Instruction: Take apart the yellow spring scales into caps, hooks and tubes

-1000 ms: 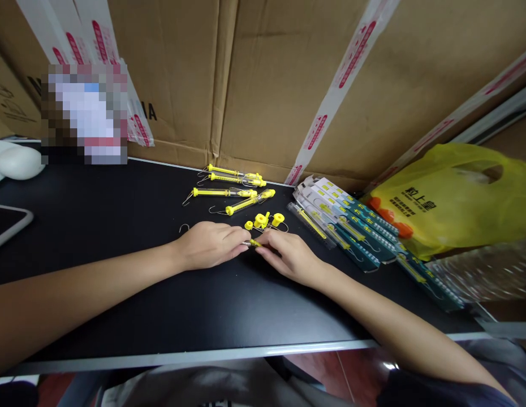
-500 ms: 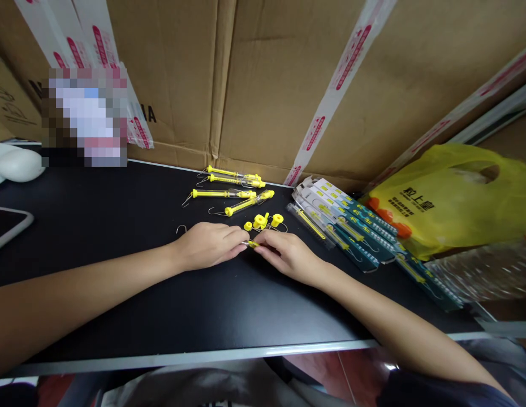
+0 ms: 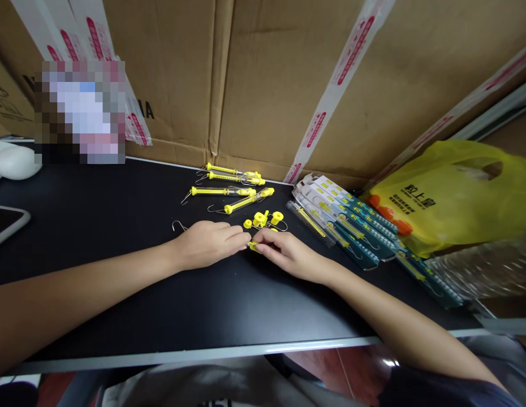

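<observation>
My left hand (image 3: 210,246) is closed round a tubular spring scale, mostly hidden under the palm; its wire hook (image 3: 178,224) sticks out past the wrist side. My right hand (image 3: 286,253) pinches a small yellow plastic piece (image 3: 253,246) at the scale's other end, close to the left fingertips. Whether the piece is joined to the tube I cannot tell. Just beyond the fingers lie loose yellow caps (image 3: 259,219) and wire hooks (image 3: 282,226). Farther back rest several yellow spring scales, the nearest one (image 3: 249,201) slanting, another (image 3: 223,192) lying nearly level.
Packaged spring scales (image 3: 343,217) are stacked at the right. Behind them sits a yellow plastic bag (image 3: 449,198) with orange items showing, beside clear plastic wrapping (image 3: 479,271). A phone (image 3: 8,223) and a white rounded object (image 3: 17,164) are at the left. Cardboard (image 3: 267,85) walls the black table's (image 3: 161,316) back.
The yellow piece in my right fingers has turned slightly and shows more. The hook by my left wrist has shifted a little left and up. Both hands stay together in nearly the same place.
</observation>
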The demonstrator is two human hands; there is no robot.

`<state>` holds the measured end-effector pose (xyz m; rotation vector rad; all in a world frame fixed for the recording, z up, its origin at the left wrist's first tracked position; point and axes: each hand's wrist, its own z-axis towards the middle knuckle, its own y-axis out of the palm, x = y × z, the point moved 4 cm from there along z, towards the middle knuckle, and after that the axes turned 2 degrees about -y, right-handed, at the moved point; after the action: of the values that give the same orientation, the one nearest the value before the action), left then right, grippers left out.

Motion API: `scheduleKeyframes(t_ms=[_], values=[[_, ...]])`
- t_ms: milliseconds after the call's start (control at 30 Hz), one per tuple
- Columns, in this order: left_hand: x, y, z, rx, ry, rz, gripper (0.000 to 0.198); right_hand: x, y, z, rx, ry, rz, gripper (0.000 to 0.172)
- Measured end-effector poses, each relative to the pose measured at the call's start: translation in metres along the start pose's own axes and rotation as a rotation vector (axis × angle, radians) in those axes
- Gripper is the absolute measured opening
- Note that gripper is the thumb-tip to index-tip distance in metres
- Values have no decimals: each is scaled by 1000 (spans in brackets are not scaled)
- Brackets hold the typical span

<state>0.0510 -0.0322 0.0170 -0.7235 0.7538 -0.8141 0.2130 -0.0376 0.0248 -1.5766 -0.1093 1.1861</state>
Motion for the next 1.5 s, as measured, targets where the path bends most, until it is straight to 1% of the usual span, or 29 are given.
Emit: scheduleKeyframes(t_ms=[167, 300, 433, 533, 767, 867, 933, 1167, 1333, 1500], values=[[-1, 3, -3, -15, 3, 14, 14, -1, -2, 1, -6, 27, 160, 18], [-1, 3, -4, -18, 19, 42, 14, 0, -2, 1, -30, 73, 260, 20], [-1, 1, -2, -3, 42, 69, 15, 0, -3, 0, -72, 100, 291, 22], [0, 0, -1, 11, 38, 27, 15, -2, -5, -1, -46, 66, 181, 20], [1, -3, 0, 41, 15, -50, 27, -14, 0, -5, 18, -60, -241, 11], [1, -3, 0, 32, 24, -23, 30, -16, 1, -5, 56, -127, -405, 13], [1, -2, 0, 22, 27, -1, 30, -15, 0, -4, 68, -142, -441, 15], [0, 2, 0, -53, 25, -68, 26, -12, -2, -2, 22, -74, -220, 13], [0, 2, 1, -44, 9, -144, 26, -13, -2, -2, 7, -37, -105, 15], [0, 2, 1, -40, 18, -141, 26, -12, -3, -2, -11, -18, -25, 17]])
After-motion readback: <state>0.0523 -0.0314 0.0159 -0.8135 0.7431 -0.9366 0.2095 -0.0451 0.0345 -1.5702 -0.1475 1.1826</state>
